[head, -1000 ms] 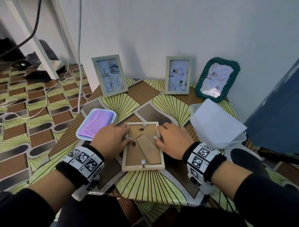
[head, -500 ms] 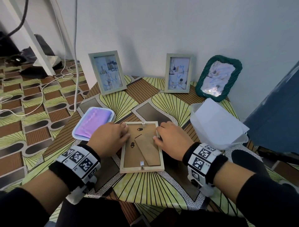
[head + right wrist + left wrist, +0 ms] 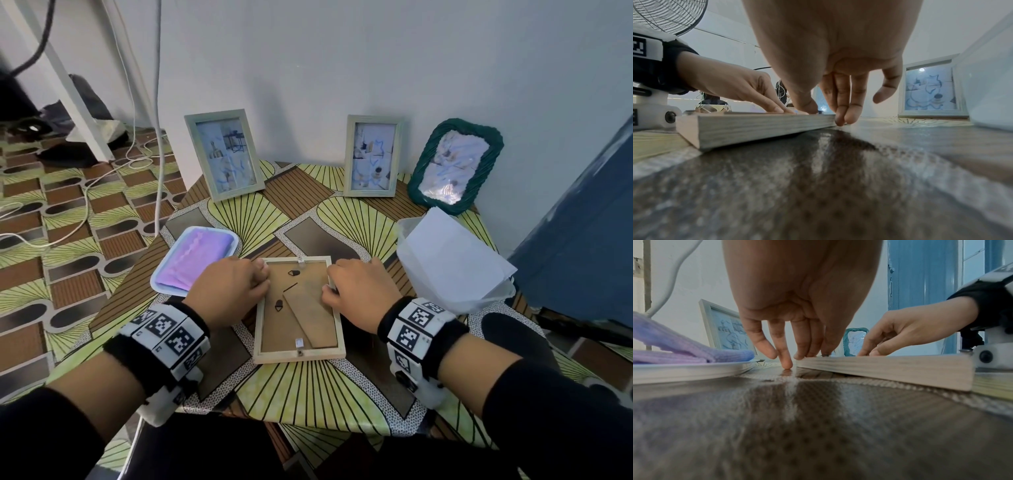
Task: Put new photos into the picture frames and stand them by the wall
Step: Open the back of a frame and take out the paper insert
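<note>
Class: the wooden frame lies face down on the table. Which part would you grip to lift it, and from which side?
Probably the two long side rails of the wooden frame, one hand from each side. It lies flat, its folded stand covers the back, and the left hand and right hand already sit at those rails.

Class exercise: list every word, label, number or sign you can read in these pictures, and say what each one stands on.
No readable text anywhere.
Left wrist band and right wrist band: black-and-white square codes, not letters; their tiny edge marks are too small to read.
Standing photos, left, middle and green-framed: drawings only, no lettering.
Wooden frame lying face down: bare backing, no print.
</note>
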### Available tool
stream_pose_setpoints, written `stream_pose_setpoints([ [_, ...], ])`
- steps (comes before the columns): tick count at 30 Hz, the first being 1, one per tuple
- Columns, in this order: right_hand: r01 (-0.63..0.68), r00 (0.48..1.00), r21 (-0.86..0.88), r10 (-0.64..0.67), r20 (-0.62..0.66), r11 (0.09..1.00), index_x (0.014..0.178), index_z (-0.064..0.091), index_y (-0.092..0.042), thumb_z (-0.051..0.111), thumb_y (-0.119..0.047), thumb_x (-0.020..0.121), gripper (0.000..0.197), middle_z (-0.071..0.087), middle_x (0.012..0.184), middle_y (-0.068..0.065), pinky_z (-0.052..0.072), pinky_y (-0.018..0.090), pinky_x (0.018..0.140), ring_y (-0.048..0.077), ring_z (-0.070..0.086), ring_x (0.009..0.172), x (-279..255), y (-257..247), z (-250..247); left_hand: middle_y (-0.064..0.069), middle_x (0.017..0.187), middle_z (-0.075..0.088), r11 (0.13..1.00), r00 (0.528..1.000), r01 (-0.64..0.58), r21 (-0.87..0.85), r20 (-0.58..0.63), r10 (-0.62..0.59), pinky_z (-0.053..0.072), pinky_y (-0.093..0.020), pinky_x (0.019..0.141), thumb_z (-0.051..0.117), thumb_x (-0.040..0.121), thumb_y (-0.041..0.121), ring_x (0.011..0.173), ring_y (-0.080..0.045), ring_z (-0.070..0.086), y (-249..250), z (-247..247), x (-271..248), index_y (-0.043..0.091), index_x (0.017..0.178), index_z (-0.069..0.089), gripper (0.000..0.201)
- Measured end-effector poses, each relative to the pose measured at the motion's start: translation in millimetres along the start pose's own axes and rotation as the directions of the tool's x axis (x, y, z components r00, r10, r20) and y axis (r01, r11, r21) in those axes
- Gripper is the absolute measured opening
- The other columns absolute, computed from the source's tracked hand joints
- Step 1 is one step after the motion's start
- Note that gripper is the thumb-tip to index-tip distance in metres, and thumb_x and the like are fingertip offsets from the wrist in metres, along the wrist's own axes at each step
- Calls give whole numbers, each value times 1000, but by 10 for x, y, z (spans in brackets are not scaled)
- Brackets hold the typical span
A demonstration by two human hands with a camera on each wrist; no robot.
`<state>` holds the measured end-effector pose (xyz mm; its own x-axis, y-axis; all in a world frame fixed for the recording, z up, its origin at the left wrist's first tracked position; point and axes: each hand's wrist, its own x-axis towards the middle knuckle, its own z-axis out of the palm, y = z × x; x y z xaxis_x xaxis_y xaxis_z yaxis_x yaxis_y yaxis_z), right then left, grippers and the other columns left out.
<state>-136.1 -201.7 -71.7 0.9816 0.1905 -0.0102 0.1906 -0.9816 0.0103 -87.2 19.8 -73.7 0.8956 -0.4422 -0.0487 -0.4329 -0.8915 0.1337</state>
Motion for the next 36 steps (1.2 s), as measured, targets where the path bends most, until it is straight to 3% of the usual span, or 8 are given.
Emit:
stream_pose_setpoints([
  [13, -72, 996, 117, 78, -44, 991, 69, 53, -21, 50, -29, 89, 22, 47, 65, -6, 43, 42, 85, 17, 49, 66, 101, -10, 17, 3, 123, 66, 998, 999, 15, 69, 33, -18, 50, -41, 90, 37, 101, 44, 106, -18, 57, -13, 26, -1, 24, 135, 56, 43],
  [15, -85, 994, 153, 93, -49, 985, 84, 54, -22, 49, -33, 90, 14, 52, 78, -7, 45, 44, 87, 18, 55, 76, 101, -1, 29, 4, 128, 64, 999, 999, 20, 36, 32, -21, 49, -41, 93, 39, 101, 43, 110, -18, 55, -16, 22, -5, 25, 137, 55, 43],
  [18, -86, 994, 178, 97, -56, 980, 110, 51, -22, 43, -41, 94, 26, 54, 106, -2, 45, 46, 89, 21, 54, 100, 90, 18, 39, 5, 134, 61, 998, 999, 28, -50, 42, -26, 49, -42, 96, 43, 100, 40, 113, -19, 58, -8, -17, -42, 24, 133, 59, 40],
  [22, 1, 996, 253, 23, -91, 967, 135, 44, -23, 41, -42, 97, 42, 44, 139, -3, 40, 50, 102, 19, 40, 129, 85, 34, 18, 2, 112, 72, 978, 997, 4, -208, -76, -20, 53, -39, 89, 52, 97, 37, 103, -19, 66, 19, -142, -168, 22, 126, 65, 35],
  [25, 33, 999, 282, -25, -31, 959, 148, 33, -25, 37, -44, 100, 52, 28, 156, -7, 29, 55, 112, 15, 23, 144, 91, 36, 31, 7, 117, 71, 963, 985, -143, -226, -130, 116, 51, -31, 92, 58, 96, 33, 107, -12, 65, 38, -222, -360, 24, 126, 67, 32],
  [28, 43, 996, 278, -61, 59, 960, 153, 23, -25, 33, -44, 101, 56, 15, 162, -10, 23, 60, 114, 13, 11, 149, 118, 67, 68, 11, 119, 69, 941, 949, -313, -128, -74, 306, 50, -29, 92, 57, 96, 36, 107, -6, 62, 60, -260, -621, 27, 124, 68, 31],
  [32, 29, 989, 232, -62, 134, 972, 153, 22, -24, 33, -41, 102, 55, 13, 163, -10, 24, 62, 113, 17, 16, 148, 141, 113, 114, 26, 148, 40, 903, 892, -429, 22, 171, 419, 31, -32, 112, 23, 99, 58, 138, 8, 30, 105, -209, -992, 37, 144, 45, 54],
  [36, 34, 982, 138, -59, 180, 990, 153, 21, -27, 27, -45, 102, 55, 11, 162, -14, 25, 63, 111, 18, 16, 148, 160, 130, 125, 31, 157, 6, 883, 870, -449, 137, 295, 396, 20, -34, 114, 0, 97, 63, 147, 6, -6, 87, -99, -1184, 40, 154, 16, 64],
])
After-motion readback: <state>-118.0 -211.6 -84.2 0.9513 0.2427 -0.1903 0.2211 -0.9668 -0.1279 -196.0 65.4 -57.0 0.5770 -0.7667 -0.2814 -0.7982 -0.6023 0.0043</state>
